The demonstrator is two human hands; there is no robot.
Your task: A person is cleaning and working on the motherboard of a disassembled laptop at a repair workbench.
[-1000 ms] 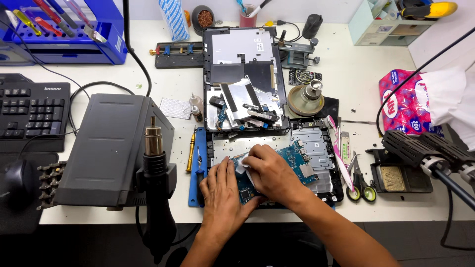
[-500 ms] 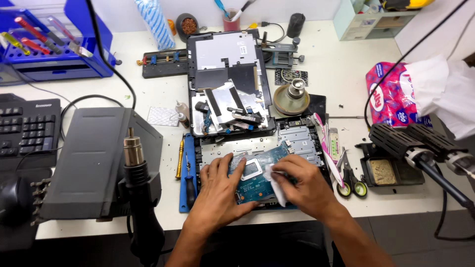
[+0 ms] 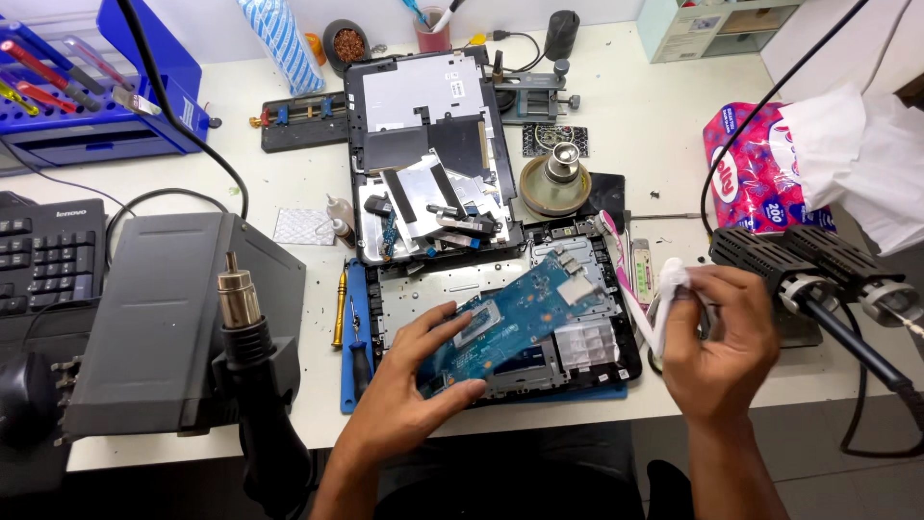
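Right now your left hand (image 3: 409,380) has its fingers clamped on the lower end of the blue circuit board (image 3: 510,323), thumb under one edge and fingertips on top, so the board sits tilted above the opened laptop base (image 3: 587,361) on the worktop (image 3: 664,144). Your right hand (image 3: 717,342) is off to the side of the base, fingers pinched together on a crumpled white tissue (image 3: 669,279). As I judge it, a one-ended grip leaves the far end of the board unsupported; it could flex, or slip and knock against the metal parts below. Fingertips pressing on the component face could smear it. The hot air gun (image 3: 245,337) stands near your left forearm, and a careless elbow could tip it.
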